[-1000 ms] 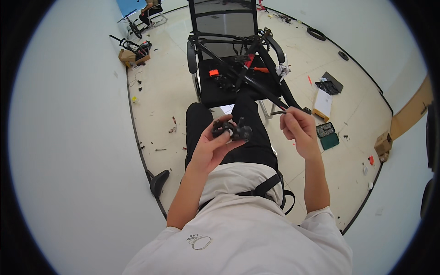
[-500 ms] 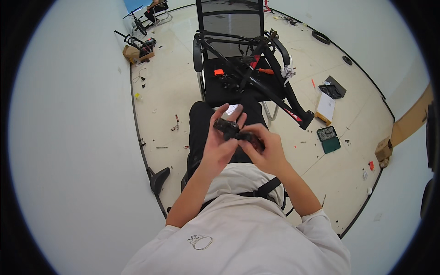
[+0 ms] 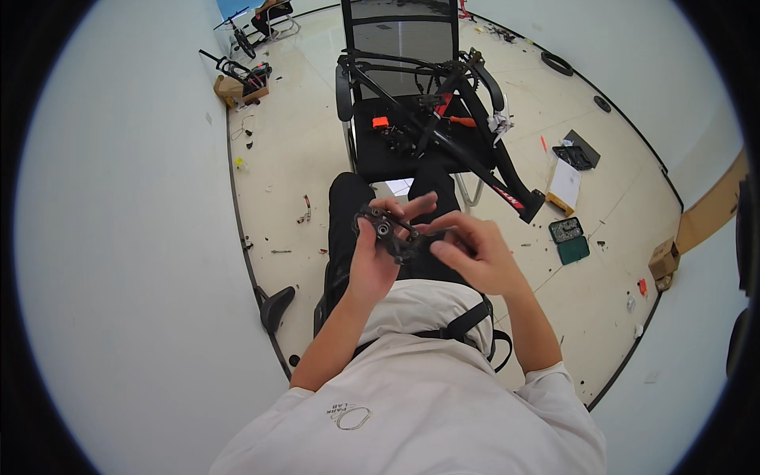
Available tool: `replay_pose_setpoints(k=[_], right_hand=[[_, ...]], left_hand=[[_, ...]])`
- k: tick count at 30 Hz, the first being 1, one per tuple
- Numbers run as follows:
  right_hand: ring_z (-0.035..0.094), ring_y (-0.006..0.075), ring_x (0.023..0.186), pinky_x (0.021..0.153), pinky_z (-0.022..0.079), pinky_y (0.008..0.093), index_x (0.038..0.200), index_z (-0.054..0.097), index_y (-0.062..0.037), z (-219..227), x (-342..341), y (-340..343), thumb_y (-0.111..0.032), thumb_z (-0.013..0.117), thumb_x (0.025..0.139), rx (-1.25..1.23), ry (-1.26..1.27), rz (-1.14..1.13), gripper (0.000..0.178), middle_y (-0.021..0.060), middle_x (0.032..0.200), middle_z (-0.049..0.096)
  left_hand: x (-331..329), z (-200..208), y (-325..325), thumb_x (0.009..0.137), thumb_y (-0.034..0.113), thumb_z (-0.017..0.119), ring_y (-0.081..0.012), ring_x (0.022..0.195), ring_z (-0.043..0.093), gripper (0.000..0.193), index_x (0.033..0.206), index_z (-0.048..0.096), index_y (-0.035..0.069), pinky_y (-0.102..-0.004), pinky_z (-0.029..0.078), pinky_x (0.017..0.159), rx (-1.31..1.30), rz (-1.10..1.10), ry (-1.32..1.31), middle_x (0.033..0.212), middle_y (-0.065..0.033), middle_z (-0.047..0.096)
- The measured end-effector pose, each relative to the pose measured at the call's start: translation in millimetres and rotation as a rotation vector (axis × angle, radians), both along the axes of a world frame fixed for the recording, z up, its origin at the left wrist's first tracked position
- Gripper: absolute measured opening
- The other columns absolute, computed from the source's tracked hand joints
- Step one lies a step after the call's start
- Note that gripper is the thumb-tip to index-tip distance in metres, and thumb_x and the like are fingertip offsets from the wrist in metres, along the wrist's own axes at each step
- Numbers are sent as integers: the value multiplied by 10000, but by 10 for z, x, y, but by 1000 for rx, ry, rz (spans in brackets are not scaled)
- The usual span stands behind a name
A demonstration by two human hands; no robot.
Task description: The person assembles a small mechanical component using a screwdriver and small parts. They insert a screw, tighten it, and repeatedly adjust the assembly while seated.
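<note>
Above my lap, my left hand [image 3: 375,257] is closed round a black bicycle rear derailleur [image 3: 385,230], thumb on its near side. A round bolt and narrow link arms show on the derailleur, turned up toward me. My right hand [image 3: 480,252] has its thumb and fingers bent together at the derailleur's right end, gripping a dark part there that the fingers mostly hide. Beyond my knees, a black bicycle frame [image 3: 451,147] with red patches lies across a black mesh chair [image 3: 372,162].
On the chair seat are an orange block [image 3: 381,122] and an orange-handled tool [image 3: 462,121]. To the right on the floor lie a green case of small parts [image 3: 573,251], a white-topped box [image 3: 563,187] and a black tool case [image 3: 575,157]. A bicycle saddle [image 3: 275,309] rests by the left wall.
The derailleur has been turned, so its round bolt now faces up. My right hand has shifted slightly right and down, and my left fingers have closed further round the derailleur.
</note>
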State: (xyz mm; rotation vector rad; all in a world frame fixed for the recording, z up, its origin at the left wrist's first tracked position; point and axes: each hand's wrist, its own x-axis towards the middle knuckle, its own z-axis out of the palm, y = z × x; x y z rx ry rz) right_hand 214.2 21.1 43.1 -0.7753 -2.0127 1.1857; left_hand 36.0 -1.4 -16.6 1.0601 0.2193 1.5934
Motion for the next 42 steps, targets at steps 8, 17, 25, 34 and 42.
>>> replay_pose_setpoints(k=[8,17,25,34,42], right_hand=[[515,52,616,534,380,210,1109,545,-13,-234,-182,-23,-67,600,916,-348,318,59,208,5,742,597],[430,40,624,552,336,202,1078,523,-25,-112,-47,13,-146,535,975,-276,163,-1,159,-5,728,544],[289,-8,505,438,207,176,999,545,-14,-110,10,89,-153,471,1004,-215,276,-46,157,-63,640,404],[312,-13,506,440,208,176,984,550,-17,-118,16,95,-140,506,988,-219,260,5,131,-65,656,434],[358,16,571,500,270,203,940,551,-13,-110,24,100,-154,525,976,-210,219,-3,147,-45,681,473]], left_hand=[[28,-38,-57,976,451,487,-236,1218,495,601,1393,255,84,-376,428,1010,42,134,222,1381,-175,445],[-17,-47,-14,1006,261,474,-183,1028,598,388,1291,447,0,-303,505,839,-93,186,161,1159,-123,593],[-142,-9,11,753,109,799,-119,843,551,489,1174,564,27,-229,445,744,37,530,562,990,-53,605],[-96,56,6,653,95,870,-69,735,540,521,1135,678,47,-189,434,630,142,778,757,901,2,597],[-139,99,-54,983,316,502,-169,767,653,441,1293,524,3,-266,492,657,-283,107,359,818,-113,676]])
